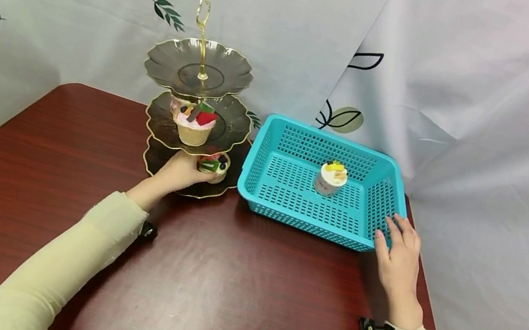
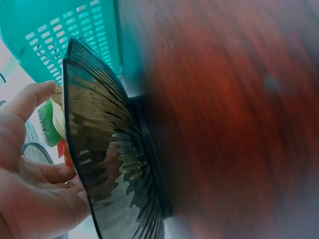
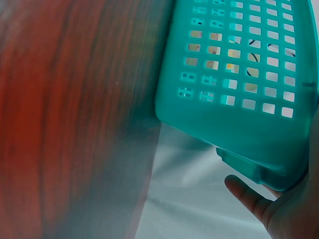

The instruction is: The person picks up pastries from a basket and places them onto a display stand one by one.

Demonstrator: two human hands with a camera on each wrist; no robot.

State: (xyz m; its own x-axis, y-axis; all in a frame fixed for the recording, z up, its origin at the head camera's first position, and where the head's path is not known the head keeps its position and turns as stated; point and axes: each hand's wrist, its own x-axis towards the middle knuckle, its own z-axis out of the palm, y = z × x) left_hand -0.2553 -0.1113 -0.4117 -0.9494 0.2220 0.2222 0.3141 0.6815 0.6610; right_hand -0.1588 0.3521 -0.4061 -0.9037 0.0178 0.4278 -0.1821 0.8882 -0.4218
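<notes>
On the bottom tier of a three-tier cake stand (image 1: pixel 166 64), my left hand (image 1: pixel 176 171) grips a small cupcake (image 1: pixel 221 165) topped with green and dark fruit pieces. In the left wrist view the thumb and fingers (image 2: pixel 59 173) lie on either side of it, behind the plate's raised edge, which hides its lower part. My right hand (image 1: pixel 401 261) is at the near right corner of a turquoise basket (image 1: pixel 307 226), its fingers spread and loosely bent near the rim. It holds nothing; whether it touches the rim I cannot tell.
Inside the basket stands a cream dessert cup (image 1: pixel 330 182) with yellow fruit on top. On the stand's middle tier is a pink-topped cupcake (image 1: pixel 194 130), with another partly hidden item behind it. The reddish-brown table (image 1: pixel 223 286) meets pale curtains (image 1: pixel 292 29) at the back and right.
</notes>
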